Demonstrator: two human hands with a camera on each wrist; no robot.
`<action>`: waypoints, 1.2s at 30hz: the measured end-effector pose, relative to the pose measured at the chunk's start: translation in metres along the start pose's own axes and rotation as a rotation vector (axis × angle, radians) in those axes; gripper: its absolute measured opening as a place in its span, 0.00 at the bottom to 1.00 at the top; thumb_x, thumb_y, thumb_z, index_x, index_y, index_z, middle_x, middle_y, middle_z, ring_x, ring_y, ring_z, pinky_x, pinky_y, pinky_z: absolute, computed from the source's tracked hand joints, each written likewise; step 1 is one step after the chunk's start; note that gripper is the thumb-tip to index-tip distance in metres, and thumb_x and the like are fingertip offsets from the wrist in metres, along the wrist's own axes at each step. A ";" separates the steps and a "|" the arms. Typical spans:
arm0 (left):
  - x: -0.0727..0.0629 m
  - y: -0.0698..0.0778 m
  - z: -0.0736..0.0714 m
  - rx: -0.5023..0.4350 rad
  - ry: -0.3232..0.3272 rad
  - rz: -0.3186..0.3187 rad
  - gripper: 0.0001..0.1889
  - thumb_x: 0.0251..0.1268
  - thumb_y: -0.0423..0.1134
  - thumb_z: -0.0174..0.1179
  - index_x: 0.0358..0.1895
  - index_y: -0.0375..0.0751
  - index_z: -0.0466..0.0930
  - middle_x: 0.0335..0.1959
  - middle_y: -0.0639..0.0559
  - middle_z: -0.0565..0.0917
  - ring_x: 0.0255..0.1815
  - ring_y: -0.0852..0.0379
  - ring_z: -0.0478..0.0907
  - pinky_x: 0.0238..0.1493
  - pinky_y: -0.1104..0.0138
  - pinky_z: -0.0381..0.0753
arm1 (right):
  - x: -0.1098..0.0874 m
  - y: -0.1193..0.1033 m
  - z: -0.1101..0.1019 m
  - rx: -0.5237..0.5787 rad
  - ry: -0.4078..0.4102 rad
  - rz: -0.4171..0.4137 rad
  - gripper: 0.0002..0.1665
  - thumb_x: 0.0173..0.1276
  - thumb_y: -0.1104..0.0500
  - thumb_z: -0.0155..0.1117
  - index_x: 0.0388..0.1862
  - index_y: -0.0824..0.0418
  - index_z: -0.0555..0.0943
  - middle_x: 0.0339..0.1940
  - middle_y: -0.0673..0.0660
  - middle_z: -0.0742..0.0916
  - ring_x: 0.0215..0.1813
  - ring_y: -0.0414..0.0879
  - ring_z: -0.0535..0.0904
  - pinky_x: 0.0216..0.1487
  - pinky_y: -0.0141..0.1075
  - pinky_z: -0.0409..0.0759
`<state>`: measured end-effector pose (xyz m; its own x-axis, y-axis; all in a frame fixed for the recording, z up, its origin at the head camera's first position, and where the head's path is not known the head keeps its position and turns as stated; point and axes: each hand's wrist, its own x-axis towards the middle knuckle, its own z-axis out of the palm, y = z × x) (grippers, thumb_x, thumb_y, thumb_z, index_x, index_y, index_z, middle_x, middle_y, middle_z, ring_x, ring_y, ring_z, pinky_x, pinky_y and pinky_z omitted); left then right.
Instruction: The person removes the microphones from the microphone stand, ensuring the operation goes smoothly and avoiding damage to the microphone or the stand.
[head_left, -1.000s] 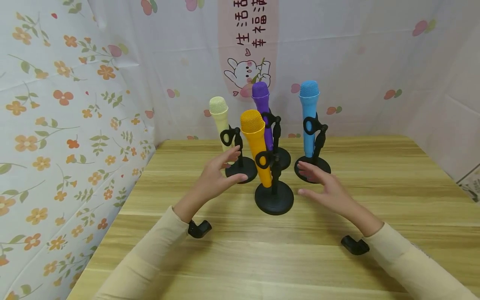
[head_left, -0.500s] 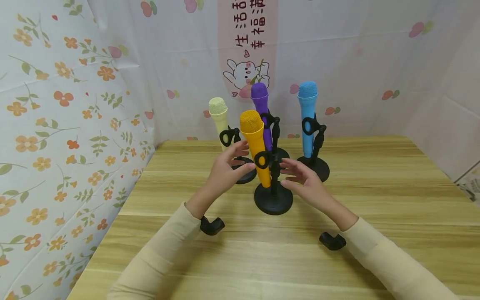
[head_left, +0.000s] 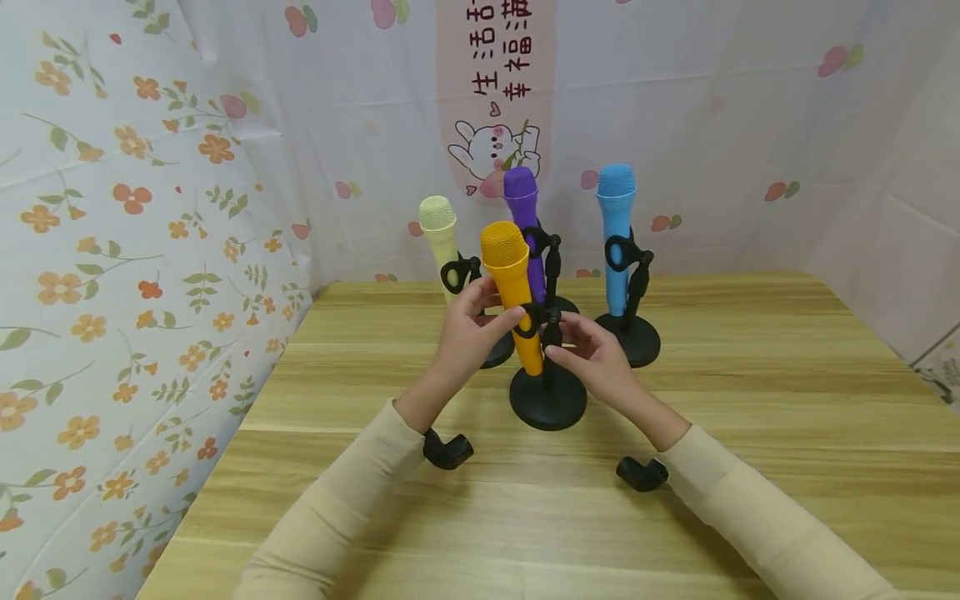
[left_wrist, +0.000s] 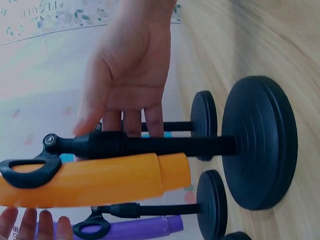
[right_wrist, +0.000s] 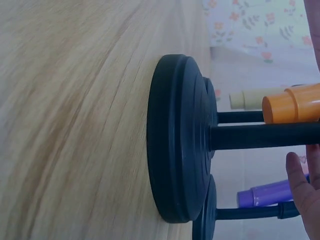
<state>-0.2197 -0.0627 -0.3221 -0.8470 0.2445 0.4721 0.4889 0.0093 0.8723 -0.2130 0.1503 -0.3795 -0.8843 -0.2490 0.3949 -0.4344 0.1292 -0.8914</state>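
Observation:
An orange microphone (head_left: 512,279) leans in the ring clip of a black stand (head_left: 547,406) at mid-table. My left hand (head_left: 467,340) holds the microphone from the left, thumb across its front by the clip and fingers partly hidden behind. On the other side, my right hand (head_left: 600,367) pinches the stand's pole just below the joint, thumb in front, fingertips behind it. In the left wrist view, the fingers (left_wrist: 30,225) of my left hand show beside the orange barrel. The right wrist view catches the round base (right_wrist: 175,140) flat on the wood.
Behind stand a pale yellow microphone (head_left: 438,233), a purple microphone (head_left: 521,196) and a blue microphone (head_left: 617,233), each in its own black stand. The wooden table (head_left: 750,375) ends at a patterned curtain (head_left: 360,125). Black wrist mounts (head_left: 448,452) hang under both wrists.
Both hands have moved inward, the left rightward and the right leftward, until they meet the orange microphone and its stand. The microphones and stands stay where they were.

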 end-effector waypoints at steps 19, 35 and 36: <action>0.004 -0.001 0.014 -0.099 0.147 0.014 0.18 0.66 0.32 0.62 0.57 0.32 0.73 0.49 0.43 0.80 0.48 0.51 0.76 0.48 0.62 0.78 | 0.002 0.003 0.005 -0.018 0.064 -0.004 0.17 0.67 0.70 0.64 0.54 0.72 0.77 0.41 0.65 0.81 0.41 0.45 0.77 0.46 0.30 0.80; 0.007 0.002 0.023 -0.109 0.280 0.037 0.16 0.61 0.32 0.68 0.50 0.33 0.77 0.42 0.47 0.82 0.42 0.53 0.77 0.42 0.63 0.78 | 0.002 0.008 0.007 -0.002 0.089 -0.026 0.16 0.65 0.73 0.64 0.52 0.74 0.76 0.36 0.55 0.78 0.38 0.42 0.75 0.44 0.28 0.81; 0.007 0.002 0.023 -0.107 0.288 0.034 0.16 0.60 0.32 0.68 0.50 0.33 0.77 0.42 0.47 0.82 0.42 0.53 0.76 0.41 0.64 0.78 | 0.002 0.008 0.007 -0.002 0.091 -0.034 0.16 0.65 0.73 0.64 0.51 0.74 0.76 0.36 0.55 0.78 0.38 0.42 0.75 0.44 0.28 0.81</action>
<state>-0.2197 -0.0383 -0.3203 -0.8623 -0.0426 0.5046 0.5062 -0.1000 0.8566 -0.2174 0.1443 -0.3875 -0.8812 -0.1645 0.4432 -0.4642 0.1238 -0.8770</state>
